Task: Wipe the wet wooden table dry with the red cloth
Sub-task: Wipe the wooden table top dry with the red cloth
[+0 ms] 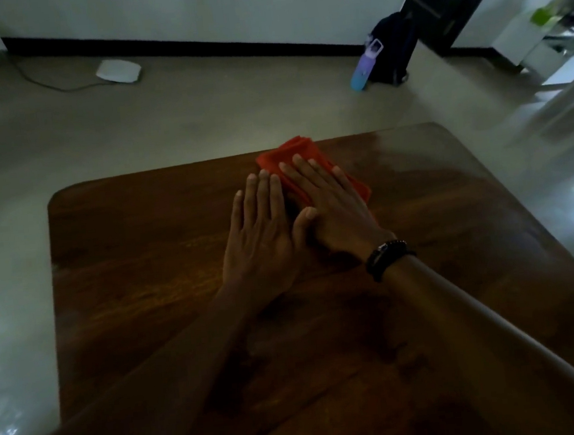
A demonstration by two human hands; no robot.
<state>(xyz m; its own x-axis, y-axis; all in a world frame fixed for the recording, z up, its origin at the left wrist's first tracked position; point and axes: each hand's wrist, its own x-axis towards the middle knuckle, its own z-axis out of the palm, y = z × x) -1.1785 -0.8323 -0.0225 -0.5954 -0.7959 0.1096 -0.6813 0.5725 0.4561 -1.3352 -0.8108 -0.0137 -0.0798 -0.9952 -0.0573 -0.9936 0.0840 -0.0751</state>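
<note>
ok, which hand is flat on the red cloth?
The right hand, the one with the black wristband: it lies flat on the red cloth. The left hand rests mostly on bare wooden table.

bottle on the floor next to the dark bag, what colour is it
The bottle is purple on top fading to blue at the base, head view.

The cloth [289, 153] lies on the table [128, 264] by its far edge, under the right hand [333, 210], left hand [261, 240] alongside.
</note>
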